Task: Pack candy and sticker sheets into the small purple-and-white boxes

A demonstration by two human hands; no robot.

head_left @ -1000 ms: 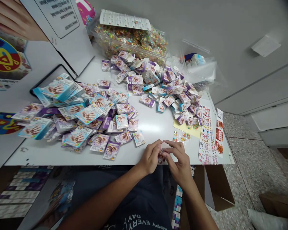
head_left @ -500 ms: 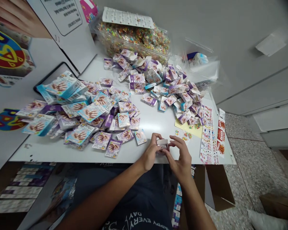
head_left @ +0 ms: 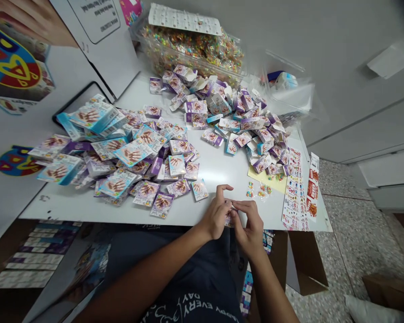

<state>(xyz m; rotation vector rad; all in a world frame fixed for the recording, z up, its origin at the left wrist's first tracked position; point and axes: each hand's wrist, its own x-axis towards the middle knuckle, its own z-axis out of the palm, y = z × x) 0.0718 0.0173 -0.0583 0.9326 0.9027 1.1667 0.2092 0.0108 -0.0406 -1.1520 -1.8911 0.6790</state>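
A small printed cardboard box (head_left: 228, 220) stands between my hands at the table's front edge, mostly hidden by the fingers. My left hand (head_left: 217, 216) grips it from the left, with the thumb at its top and the index finger raised and bent. On the other side, my right hand (head_left: 251, 224) has its thumb against the box and its fingers over the top end. Just to the left lies a blue-edged box (head_left: 199, 189). Small clear packets of coloured beads (head_left: 264, 190) lie to the right of my hands.
Closed boxes (head_left: 133, 152) are heaped at left, and boxes with raised flaps (head_left: 235, 110) at back centre. Behind them sits a clear tub (head_left: 191, 49) of bead packets. Sticker sheets (head_left: 294, 193) lie along the right edge. An open carton (head_left: 306, 264) stands below on the floor.
The box's top end showed open with its flap up; now my fingers and thumb cover and press that end. My right hand has closed in on the box.
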